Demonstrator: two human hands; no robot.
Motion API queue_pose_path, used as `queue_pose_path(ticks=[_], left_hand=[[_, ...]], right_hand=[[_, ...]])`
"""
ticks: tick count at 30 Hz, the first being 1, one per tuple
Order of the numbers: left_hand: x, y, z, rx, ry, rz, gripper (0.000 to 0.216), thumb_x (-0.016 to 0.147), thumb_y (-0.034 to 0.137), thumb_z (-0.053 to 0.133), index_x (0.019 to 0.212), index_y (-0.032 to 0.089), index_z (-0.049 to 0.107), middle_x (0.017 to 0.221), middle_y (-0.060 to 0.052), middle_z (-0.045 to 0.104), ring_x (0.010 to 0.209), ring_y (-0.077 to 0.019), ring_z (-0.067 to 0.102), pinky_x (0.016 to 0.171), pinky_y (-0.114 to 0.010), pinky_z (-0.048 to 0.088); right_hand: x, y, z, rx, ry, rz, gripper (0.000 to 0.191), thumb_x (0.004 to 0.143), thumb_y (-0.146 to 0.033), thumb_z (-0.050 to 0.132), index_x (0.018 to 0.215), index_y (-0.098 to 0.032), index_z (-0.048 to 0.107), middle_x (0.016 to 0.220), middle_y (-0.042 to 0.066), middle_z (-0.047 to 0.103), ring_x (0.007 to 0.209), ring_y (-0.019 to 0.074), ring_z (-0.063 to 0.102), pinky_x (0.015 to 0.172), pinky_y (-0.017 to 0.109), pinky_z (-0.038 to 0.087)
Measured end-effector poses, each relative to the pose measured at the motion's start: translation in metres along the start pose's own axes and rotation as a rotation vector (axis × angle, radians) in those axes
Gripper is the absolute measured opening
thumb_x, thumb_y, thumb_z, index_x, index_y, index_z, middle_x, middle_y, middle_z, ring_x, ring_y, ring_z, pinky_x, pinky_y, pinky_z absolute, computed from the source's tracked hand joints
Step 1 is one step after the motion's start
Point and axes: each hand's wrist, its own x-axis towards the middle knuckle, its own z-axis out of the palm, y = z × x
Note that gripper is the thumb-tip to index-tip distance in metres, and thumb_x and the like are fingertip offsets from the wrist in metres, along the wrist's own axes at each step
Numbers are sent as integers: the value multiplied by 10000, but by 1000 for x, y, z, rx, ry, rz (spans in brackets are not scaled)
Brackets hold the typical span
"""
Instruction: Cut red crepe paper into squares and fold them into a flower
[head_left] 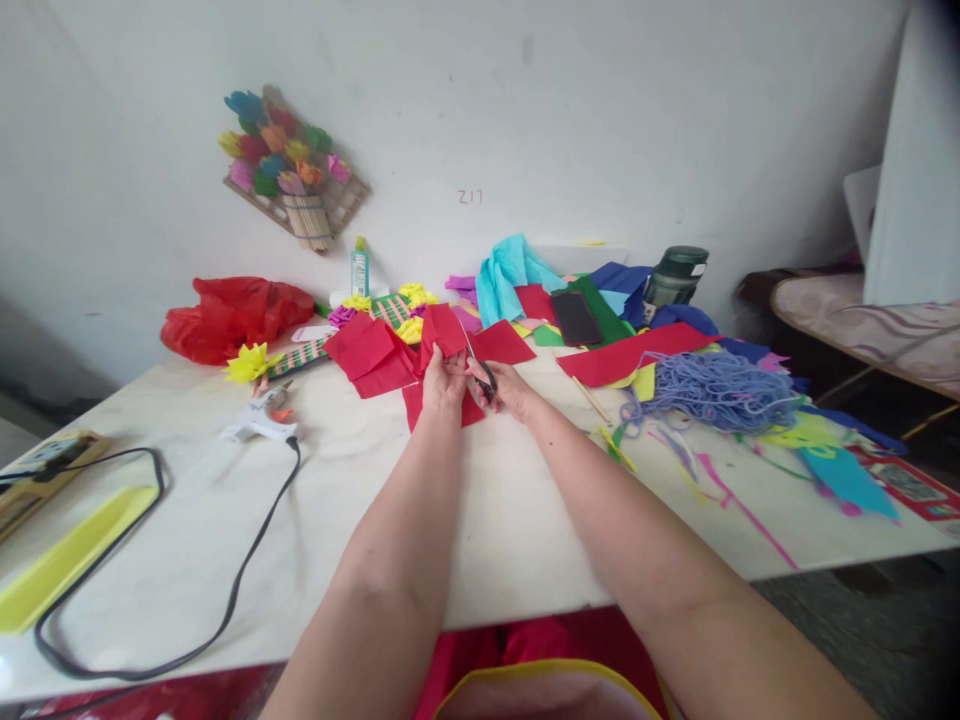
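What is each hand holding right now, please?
The left hand is closed on a red paper piece.
The right hand is closed on scissors.

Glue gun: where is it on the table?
In the head view the glue gun lies left of the left hand on the table, just below a yellow paper flower.

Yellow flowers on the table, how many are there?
4 yellow flowers: one beside the glue gun, one below the bottle, two behind the red paper held in the left hand. More may be hidden.
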Motion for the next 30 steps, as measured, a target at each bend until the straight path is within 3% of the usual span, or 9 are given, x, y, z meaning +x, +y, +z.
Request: queue_pose_path(ticks=[23, 30], left_hand=[[3, 1, -2, 17, 21, 30, 234, 899, 232, 439, 1044, 131, 592, 853, -82, 691, 773, -126, 665, 753, -231, 524], [1, 2, -1, -22, 4, 20, 232, 907, 203, 414, 1032, 120, 591, 840, -84, 687, 755, -119, 663, 732, -208, 521]], right_hand=[[2, 5, 2, -67, 18, -26, 395, 716, -551, 584, 653, -180, 463, 492, -57, 457, 365, 49, 418, 281, 149, 246], [5, 8, -1, -21, -13, -38, 427, 709, -584, 585, 666, -171, 487, 526, -34, 507, 397, 67, 486, 289, 155, 287]])
